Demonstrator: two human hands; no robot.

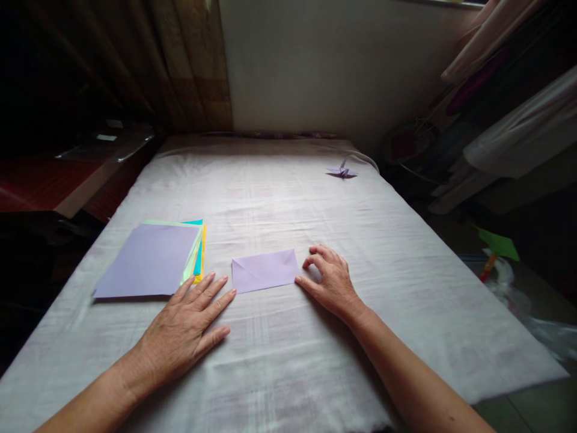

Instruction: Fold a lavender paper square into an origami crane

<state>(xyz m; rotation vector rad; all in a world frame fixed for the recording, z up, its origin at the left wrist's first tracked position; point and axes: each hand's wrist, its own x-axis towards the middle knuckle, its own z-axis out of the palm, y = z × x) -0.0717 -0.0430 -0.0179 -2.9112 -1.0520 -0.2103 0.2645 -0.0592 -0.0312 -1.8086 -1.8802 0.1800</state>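
Observation:
A lilac sheet folded into a rectangle [265,270] lies on the white cloth [288,198] in front of me. My left hand [187,328] rests flat on the cloth just left of it, fingers spread, holding nothing. My right hand [329,279] sits at the paper's right edge, thumb touching that edge, fingers loosely curled and empty. A stack of coloured paper sheets [153,260] with a lilac sheet on top lies further left, beyond my left hand.
A folded purple paper crane [341,172] stands at the far right of the cloth. A dark wooden piece of furniture [54,180] runs along the left. Hanging clothes [518,120] and floor clutter, including green paper [498,243], fill the right side.

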